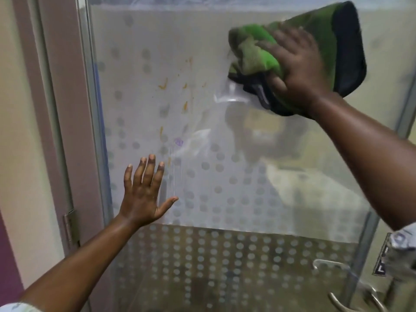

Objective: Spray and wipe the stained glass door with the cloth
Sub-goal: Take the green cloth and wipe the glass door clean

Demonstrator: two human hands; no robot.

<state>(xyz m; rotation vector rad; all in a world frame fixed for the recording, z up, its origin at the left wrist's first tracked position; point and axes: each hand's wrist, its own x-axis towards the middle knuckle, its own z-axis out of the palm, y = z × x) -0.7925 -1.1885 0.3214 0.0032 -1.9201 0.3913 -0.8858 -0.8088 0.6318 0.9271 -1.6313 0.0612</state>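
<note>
One cloth (265,50) under right hand (299,64) on door (202,122).

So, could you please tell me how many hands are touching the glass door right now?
2. The open left hand lies flat low on the frosted dotted glass door; the right hand presses a green and black cloth against it upper right.

Both arms bare to short, pale patterned sleeves (403,238) (one at each bottom corner).

Left hand (144,194) spread flat, fingers (150,170) pointing up; right hand (297,64) raised, clamping something.
</note>
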